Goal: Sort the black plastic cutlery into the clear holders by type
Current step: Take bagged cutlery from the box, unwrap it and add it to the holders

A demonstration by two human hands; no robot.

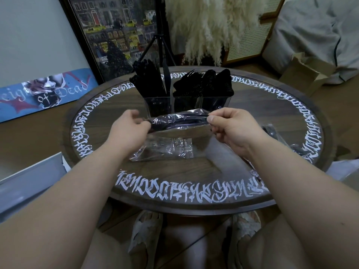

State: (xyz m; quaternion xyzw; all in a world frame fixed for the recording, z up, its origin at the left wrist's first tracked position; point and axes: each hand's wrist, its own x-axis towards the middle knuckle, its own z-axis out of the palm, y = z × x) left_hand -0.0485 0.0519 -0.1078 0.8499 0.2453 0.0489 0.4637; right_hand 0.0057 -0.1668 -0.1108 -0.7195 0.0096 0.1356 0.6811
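Note:
A clear plastic packet of black cutlery [178, 121] is held level above the round table [194, 202]. My left hand [128, 131] pinches its left end and my right hand [231, 127] pinches its right end. Behind the packet stand the clear holders [213, 102], side by side. The left one is full of black knives [149, 80], the middle one has forks [188, 84], and the right one has spoons [221, 80]. An empty clear wrapper [165, 150] lies on the table below the packet.
More wrapped black cutlery [272, 133] lies on the table to the right, behind my right wrist. A tripod [161, 41], a framed picture [116, 35] and pampas grass [209, 26] stand behind the table. A cardboard box [305, 72] sits on the floor at right.

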